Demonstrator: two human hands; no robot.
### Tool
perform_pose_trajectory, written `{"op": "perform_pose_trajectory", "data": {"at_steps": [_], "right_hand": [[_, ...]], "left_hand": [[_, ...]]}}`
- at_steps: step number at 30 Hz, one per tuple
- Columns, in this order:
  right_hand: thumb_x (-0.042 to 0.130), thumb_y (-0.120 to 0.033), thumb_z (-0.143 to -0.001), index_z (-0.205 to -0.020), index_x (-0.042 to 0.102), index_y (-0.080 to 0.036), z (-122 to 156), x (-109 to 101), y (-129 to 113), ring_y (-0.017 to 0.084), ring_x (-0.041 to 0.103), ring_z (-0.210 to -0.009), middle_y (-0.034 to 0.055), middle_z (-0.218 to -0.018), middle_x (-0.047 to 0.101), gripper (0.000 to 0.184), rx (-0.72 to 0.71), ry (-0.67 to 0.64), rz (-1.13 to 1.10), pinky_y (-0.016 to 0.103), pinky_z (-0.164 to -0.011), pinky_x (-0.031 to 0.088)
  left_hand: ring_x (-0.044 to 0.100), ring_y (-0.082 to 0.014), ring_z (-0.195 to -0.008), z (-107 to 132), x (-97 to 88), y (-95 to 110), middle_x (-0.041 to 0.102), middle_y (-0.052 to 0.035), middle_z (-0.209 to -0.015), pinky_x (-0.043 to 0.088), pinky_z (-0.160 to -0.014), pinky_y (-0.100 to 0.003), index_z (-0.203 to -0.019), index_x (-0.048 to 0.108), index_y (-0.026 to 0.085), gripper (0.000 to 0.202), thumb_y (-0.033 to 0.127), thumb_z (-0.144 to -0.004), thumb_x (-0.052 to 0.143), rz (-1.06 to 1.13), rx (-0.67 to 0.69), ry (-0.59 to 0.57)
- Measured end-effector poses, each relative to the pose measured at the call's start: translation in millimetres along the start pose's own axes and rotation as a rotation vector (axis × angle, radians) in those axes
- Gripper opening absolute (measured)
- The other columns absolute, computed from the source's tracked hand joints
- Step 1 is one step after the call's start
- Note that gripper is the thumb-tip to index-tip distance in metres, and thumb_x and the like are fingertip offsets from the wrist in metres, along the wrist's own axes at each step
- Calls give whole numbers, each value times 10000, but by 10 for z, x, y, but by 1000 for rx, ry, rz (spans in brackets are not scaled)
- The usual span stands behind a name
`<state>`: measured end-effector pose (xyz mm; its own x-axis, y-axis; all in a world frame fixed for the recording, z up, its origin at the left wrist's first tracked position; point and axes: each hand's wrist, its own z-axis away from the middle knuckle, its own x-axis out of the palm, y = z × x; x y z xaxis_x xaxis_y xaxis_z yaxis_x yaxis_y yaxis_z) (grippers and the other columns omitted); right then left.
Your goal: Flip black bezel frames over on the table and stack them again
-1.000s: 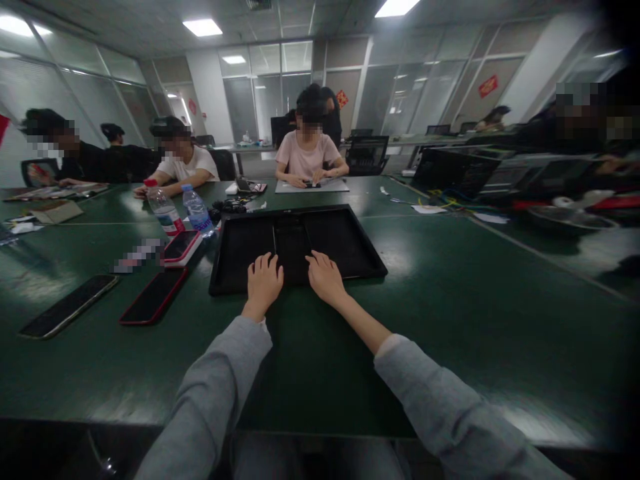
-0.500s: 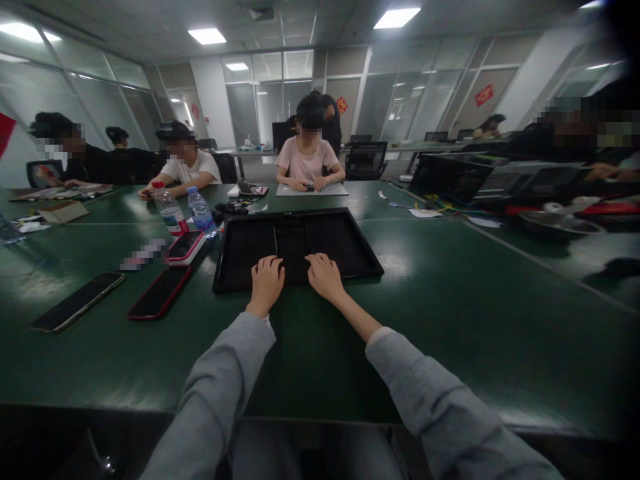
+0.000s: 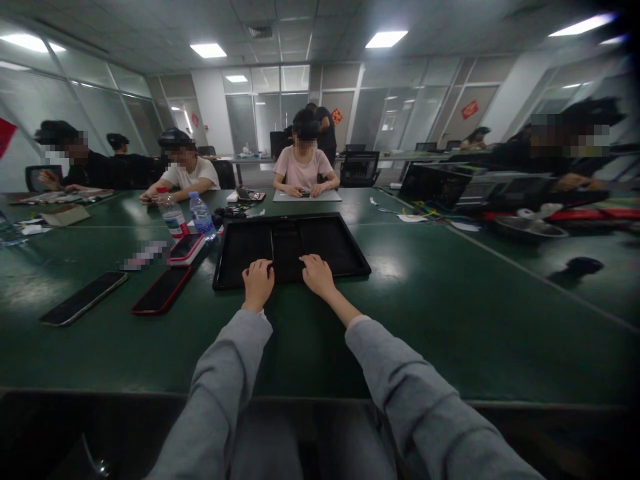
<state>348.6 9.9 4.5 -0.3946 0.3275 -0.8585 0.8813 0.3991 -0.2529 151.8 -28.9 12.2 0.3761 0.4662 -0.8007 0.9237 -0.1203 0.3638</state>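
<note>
Black tray point(image 3: 335, 243) lies flat on the green surface point(image 3: 425, 333) at twelve o'clock, its long axis running from nine to three. The left hand point(image 3: 259, 280) and right hand point(image 3: 319, 275) are apart from each other, both over its six-o'clock rim, one either side of the middle, so neither looks clearly nearer; whether the fingers grip, I cannot tell. A red-edged phone point(image 3: 163, 291) lies at nine o'clock from the left hand.
</note>
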Motion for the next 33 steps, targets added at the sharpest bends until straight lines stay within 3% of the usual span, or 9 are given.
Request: {"op": "perform_pose_trajectory", "data": {"at_steps": [8, 13, 16, 19, 23, 29, 33], "right_hand": [[399, -159, -935, -1350, 588, -154, 8, -56, -36, 243, 440, -1336, 113, -1392, 598, 456, 4, -35, 9, 421, -1050, 389], [400, -161, -932, -1335, 595, -159, 52, -80, 25, 240, 450, -1326, 117, -1381, 603, 447, -12, -33, -3, 416, -1042, 395], [400, -156, -928, -1333, 597, -163, 89, -108, 59, 238, 454, -1327, 116, -1370, 610, 450, -22, -31, -17, 417, -1037, 400], [400, -147, -923, -1331, 599, -163, 113, -129, 76, 238, 456, -1329, 115, -1360, 617, 454, -36, -25, -39, 422, -1036, 404], [402, -146, -923, -1339, 595, -162, 126, -134, 82, 251, 448, -1345, 117, -1380, 607, 458, -40, -20, -82, 453, -1056, 399], [387, -98, -880, -1313, 614, -161, 143, -170, 148, 248, 490, -1312, 128, -1388, 593, 492, -25, 98, -195, 447, -1024, 439], [400, -127, -879, -1270, 641, -179, 158, -258, 506, 281, 489, -1300, 124, -1380, 594, 463, 37, 215, -146, 488, -1015, 438]], "left_hand": [[577, -249, -1205, 121, -121, -188, 659, -108, -1296, 380, -1054, -458, -1214, 646, 218, 334, 180, -926, 481, 14, -129, 67], [436, -281, -1379, 98, -173, -271, 648, -105, -1315, 309, -1121, -508, -1206, 656, 234, 359, 160, -896, 492, -49, -210, 224], [378, -292, -1429, 60, -236, -455, 619, -103, -1368, 265, -1164, -519, -1230, 652, 222, 373, 172, -897, 494, -74, -236, 291], [438, -292, -1389, 23, -306, -760, 574, -132, -1430, 338, -1145, -460, -1338, 598, 172, 447, 213, -899, 521, -15, -272, 317], [618, -290, -1196, -19, -345, -1161, 659, -150, -1310, 465, -1029, -422, -1313, 632, 161, 446, 318, -898, 589, 149, -500, 210], [674, -269, -1104, -135, -289, -1441, 730, -134, -1188, 495, -978, -384, -1237, 704, 169, 454, 471, -917, 591, 227, -487, 119], [669, -270, -1124, -274, -232, -1592, 730, -134, -1197, 493, -984, -377, -1220, 717, 166, 521, 550, -881, 625, 277, -512, 96]]}}
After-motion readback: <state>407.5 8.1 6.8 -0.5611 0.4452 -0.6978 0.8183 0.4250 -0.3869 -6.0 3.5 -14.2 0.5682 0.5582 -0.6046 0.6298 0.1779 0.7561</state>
